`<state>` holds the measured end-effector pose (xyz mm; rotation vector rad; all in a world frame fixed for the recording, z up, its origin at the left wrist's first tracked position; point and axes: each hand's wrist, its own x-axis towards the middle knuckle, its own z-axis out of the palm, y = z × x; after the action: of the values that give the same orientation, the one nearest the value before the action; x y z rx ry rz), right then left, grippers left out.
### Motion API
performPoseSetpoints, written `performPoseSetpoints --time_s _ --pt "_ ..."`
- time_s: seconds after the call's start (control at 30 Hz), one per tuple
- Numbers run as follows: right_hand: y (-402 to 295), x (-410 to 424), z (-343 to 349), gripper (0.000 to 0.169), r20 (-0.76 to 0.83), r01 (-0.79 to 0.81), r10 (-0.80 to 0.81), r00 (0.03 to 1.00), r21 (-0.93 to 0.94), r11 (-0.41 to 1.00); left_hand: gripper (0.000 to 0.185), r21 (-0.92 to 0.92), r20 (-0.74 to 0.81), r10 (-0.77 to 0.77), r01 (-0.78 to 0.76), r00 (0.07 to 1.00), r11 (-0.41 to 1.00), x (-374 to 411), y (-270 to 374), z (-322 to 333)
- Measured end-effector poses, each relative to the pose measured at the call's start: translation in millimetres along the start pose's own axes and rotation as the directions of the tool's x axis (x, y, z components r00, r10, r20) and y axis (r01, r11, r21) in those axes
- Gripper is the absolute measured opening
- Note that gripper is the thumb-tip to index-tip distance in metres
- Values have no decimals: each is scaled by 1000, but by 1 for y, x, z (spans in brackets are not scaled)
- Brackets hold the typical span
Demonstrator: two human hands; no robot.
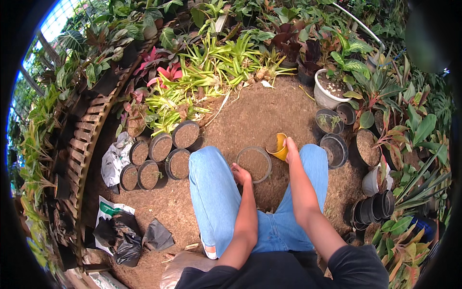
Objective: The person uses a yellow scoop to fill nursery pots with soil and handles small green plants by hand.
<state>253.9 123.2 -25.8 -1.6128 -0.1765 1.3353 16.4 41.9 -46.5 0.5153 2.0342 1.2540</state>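
A round plastic pot (253, 164) filled with brown soil stands on the ground between my knees. My left hand (241, 174) touches or rests close against its left rim, fingers partly curled; the far side of the hand is hidden. Right of the pot, my right hand (291, 149) grips a yellow scoop-like container (279, 147), tilted with its opening towards the upper left. Several black pots of soil (179, 164) stand together beyond my left knee.
Uprooted green plants (220, 68) lie in a heap ahead. A white pot (325, 94) and black pots (334, 151) stand at the right, near stacked empty pots (371, 209). Black plastic bags (128, 234) lie at the lower left, beside a slatted wooden bench (85, 137).
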Motion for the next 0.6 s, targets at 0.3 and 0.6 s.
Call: performPoseSetpoints --time_s 0.3,0.6 --pt "-82 -106 57 52 262 248 -130 956 -491 835 55 65 -116 15 -7 993 998 5 -2 -27" --pt "-59 -169 60 101 623 751 -431 653 -606 261 58 35 -103 12 -9 995 999 7 -2 -33"
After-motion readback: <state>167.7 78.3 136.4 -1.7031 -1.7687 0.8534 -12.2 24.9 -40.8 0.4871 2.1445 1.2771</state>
